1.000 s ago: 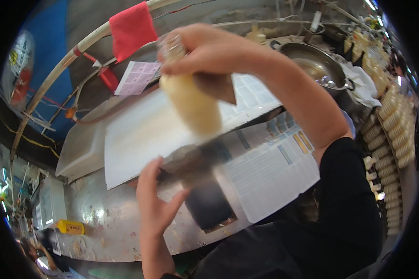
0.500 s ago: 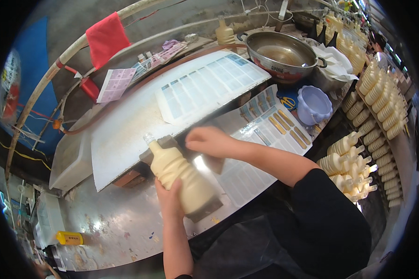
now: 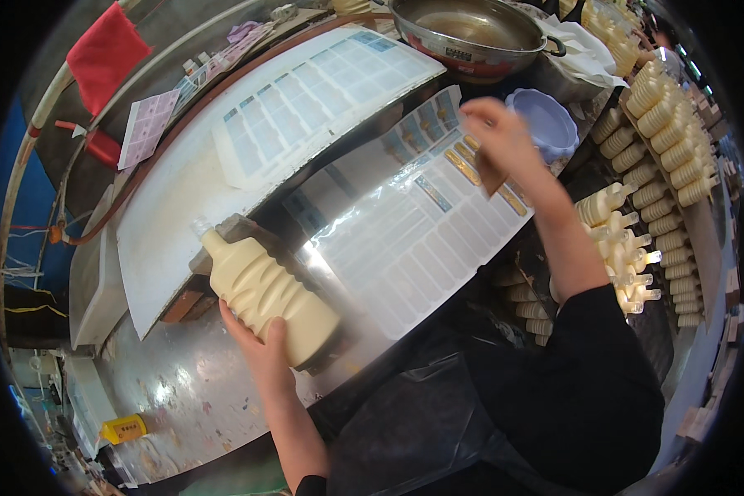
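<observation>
A cream ribbed bottle [image 3: 277, 289] with a clear neck lies tilted on a dark rest at the bench. My left hand [image 3: 263, 351] is closed around its lower side, thumb on the near face. My right hand [image 3: 504, 140] is over the far right end of a sheet of transfers [image 3: 422, 256], its fingers bent and slightly blurred. A small flat brown piece [image 3: 491, 175] shows under that palm and seems held there. Beside it are gold strips [image 3: 461, 167] and a blue patterned strip [image 3: 432, 193] on the sheet.
A raised white board [image 3: 169, 223] carries another transfer sheet [image 3: 306, 107]. Behind stands a wide metal basin [image 3: 471, 37], with a lavender bucket [image 3: 546, 124] close to my right hand. Many cream bottles [image 3: 616, 240] stand at the right. A yellow bottle [image 3: 124, 428] lies at the lower left.
My right hand has moved from beside the bottle, away and to the right, over the gold strips, with the brown piece. My left hand stays on the bottle. The view has shifted.
</observation>
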Available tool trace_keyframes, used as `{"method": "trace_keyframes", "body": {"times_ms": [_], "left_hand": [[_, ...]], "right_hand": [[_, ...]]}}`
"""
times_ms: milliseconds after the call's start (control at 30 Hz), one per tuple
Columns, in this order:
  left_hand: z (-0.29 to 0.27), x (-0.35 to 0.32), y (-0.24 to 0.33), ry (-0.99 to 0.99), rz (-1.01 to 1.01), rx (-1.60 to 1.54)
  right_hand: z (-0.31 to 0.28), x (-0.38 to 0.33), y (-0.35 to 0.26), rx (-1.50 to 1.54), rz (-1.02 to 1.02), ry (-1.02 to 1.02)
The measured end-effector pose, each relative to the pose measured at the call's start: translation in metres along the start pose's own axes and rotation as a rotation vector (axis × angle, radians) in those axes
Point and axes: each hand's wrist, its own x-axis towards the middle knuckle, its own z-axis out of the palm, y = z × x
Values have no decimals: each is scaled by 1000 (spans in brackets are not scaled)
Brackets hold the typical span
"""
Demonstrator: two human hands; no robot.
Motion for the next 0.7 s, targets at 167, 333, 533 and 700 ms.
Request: {"method": "trace_keyframes", "body": {"times_ms": [167,333,533,700], "left_hand": [[7,0,-2,45,0,6],[8,-6,-1,89,39,104],[3,1,-9,76,-17,-31],[3,-6,-7,126,-44,-34]], "right_hand": [[-88,114,36,-238,-150,468],[-76,202,16,-397,-347,327],[-73,310,148,-715,82,-204],[-50,291,117,-420,237,-393]]}}
